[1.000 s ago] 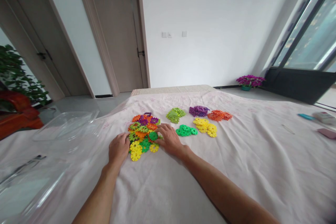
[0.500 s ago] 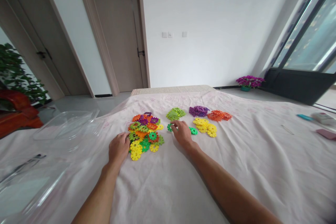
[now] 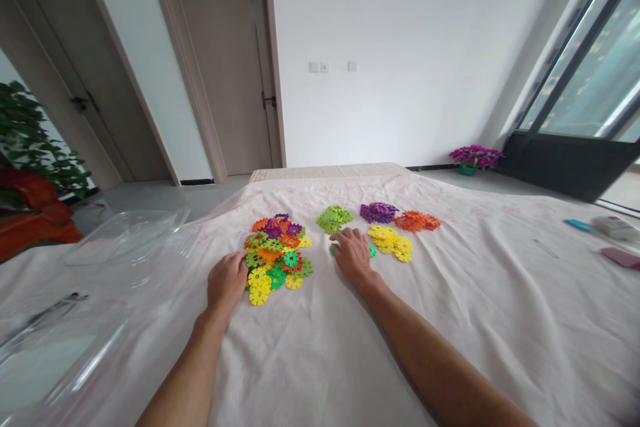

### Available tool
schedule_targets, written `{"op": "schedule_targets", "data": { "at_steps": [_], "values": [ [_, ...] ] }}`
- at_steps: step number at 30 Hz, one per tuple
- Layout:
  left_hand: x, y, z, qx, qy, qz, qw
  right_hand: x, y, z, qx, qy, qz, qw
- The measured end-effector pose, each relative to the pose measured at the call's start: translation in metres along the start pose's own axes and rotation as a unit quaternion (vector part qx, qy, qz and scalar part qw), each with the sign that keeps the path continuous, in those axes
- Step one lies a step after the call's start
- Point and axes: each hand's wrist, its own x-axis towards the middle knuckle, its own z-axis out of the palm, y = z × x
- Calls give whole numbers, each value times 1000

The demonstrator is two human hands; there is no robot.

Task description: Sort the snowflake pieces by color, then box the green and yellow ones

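A mixed pile of plastic snowflake discs (image 3: 273, 257) in orange, purple, green and yellow lies left of centre on the cloth. My left hand (image 3: 227, 282) rests at its left edge, holding nothing that I can see; its fingers are loosely bent against the discs, tips partly hidden. Further right, my right hand (image 3: 353, 255) is low over the cloth, its fingertips closed on a green snowflake disc (image 3: 333, 249) that is mostly covered. Another green disc (image 3: 373, 251) peeks out beyond that hand. Single-colour heaps surround it: light green pieces (image 3: 335, 218), purple pieces (image 3: 379, 212), orange pieces (image 3: 418, 220) and yellow discs (image 3: 390, 242).
Clear plastic containers (image 3: 127, 233) stand on the left, with a dark thin object (image 3: 43, 317) near them. A blue item (image 3: 580, 224), a white box-like object (image 3: 615, 227) and a dull pink item (image 3: 621, 257) lie far right on the pale wrinkled cloth (image 3: 490, 287).
My right hand has shifted slightly right and toward me with the green disc, now covering more of the green discs beneath it. My left hand has stayed beside the mixed pile.
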Motion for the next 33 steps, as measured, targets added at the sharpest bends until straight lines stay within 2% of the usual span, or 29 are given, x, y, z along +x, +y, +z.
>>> {"op": "schedule_targets", "data": {
  "at_steps": [6, 10, 20, 26, 29, 33],
  "values": [
    [-2, 4, -4, -2, 0, 1, 1000, -13, -44, -6, 69, -23, -168, 983],
    [-2, 4, -5, 4, -1, 1, 1000, -20, -68, -2, 67, -45, -217, 973],
    [-3, 8, -8, 8, 4, -1, 1000, -19, -66, -1, 103, -74, -221, 967],
    [-2, 5, -6, 1, 0, -3, 1000, -18, -64, 0, 150, -56, -227, 961],
    [-2, 4, -5, -2, -3, -5, 1000, -14, -57, 1, 159, -28, -182, 970],
    [-2, 4, -5, -7, -4, -2, 1000, -5, -38, 4, 145, 31, -83, 985]
  ]
}}
